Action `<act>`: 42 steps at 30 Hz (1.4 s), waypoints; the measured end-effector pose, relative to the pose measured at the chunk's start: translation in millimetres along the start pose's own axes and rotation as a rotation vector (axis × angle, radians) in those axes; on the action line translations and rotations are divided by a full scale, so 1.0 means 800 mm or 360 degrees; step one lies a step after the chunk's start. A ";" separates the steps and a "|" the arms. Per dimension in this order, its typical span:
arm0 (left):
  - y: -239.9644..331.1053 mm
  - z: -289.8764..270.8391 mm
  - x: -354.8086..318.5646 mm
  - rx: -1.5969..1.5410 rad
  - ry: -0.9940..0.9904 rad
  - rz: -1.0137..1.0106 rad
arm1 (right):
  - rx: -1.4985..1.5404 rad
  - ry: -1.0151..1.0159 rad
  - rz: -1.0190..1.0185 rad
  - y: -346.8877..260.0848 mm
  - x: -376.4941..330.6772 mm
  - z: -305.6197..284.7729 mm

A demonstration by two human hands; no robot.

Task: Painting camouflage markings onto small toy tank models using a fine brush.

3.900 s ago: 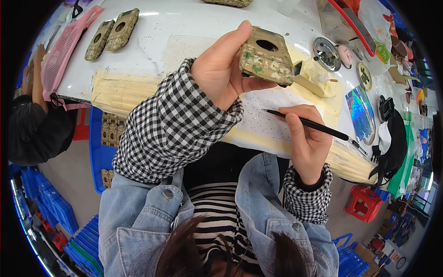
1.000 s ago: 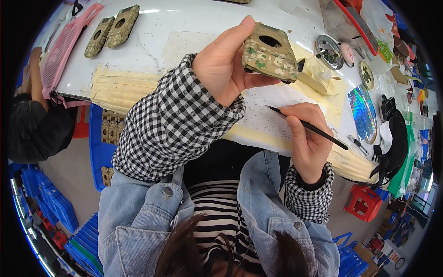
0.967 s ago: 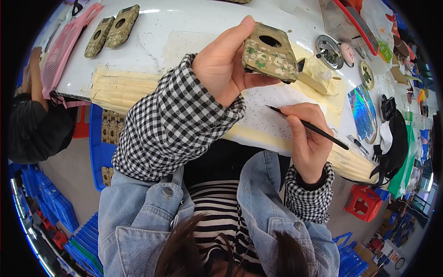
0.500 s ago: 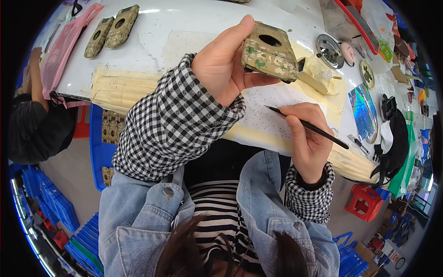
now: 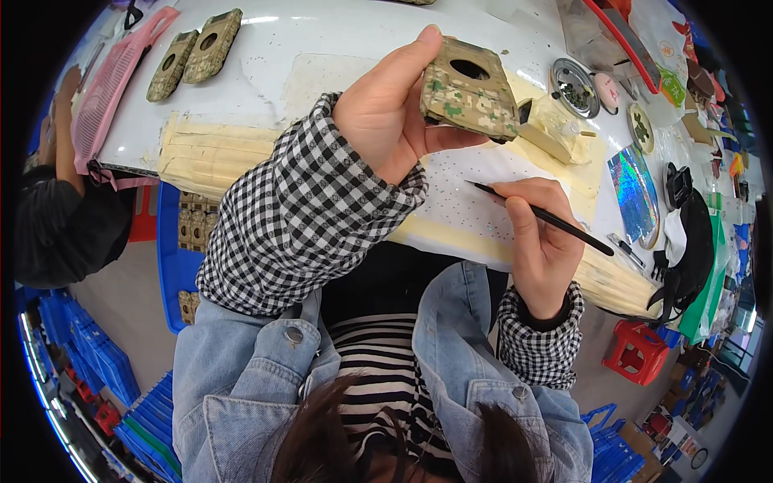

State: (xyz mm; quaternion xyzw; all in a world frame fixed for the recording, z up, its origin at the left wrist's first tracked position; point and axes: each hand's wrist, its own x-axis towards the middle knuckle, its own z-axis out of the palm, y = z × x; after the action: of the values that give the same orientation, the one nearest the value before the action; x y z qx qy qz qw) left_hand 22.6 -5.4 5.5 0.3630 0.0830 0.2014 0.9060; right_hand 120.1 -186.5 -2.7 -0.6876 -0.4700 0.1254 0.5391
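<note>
My left hand (image 5: 388, 109) grips a camouflage-patterned toy tank hull (image 5: 469, 95) above the table, tilted so its round dark hole shows. Its fingers wrap behind and under the hull, partly hidden. Lower and to the right, my right hand (image 5: 541, 229) pinches a thin black fine-tipped tool (image 5: 564, 226), a brush or tweezers; I cannot tell which. The tip points up-left, over a white sheet (image 5: 459, 205) strewn with tiny dark specks, apart from the hull. Two more camouflage hulls (image 5: 211, 47) lie at the far left of the table.
A pink basket (image 5: 109, 97) stands at the left edge, with another person's arm (image 5: 64, 121) beside it. At right are a round metal tin (image 5: 575, 87), a dish of green bits (image 5: 641, 129) and a shiny holographic sheet (image 5: 634, 185). A blue tray (image 5: 171, 266) with hulls sits below the table's left side.
My right hand has shifted very slightly to the right with the tool, its tip a little higher. The hull in my left hand has barely moved. The other person's arm at left has moved up.
</note>
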 end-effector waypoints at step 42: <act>-0.009 0.014 -0.013 0.0652 -0.0273 -0.0236 | -0.0671 -0.0056 -0.1238 -0.037 0.054 -0.040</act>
State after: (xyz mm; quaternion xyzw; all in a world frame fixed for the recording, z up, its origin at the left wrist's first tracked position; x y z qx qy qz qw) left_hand 18.5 -21.8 8.5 0.5481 0.0711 0.0817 0.8294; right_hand 149.4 -173.1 49.8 -0.5522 -0.7182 -0.1738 0.3861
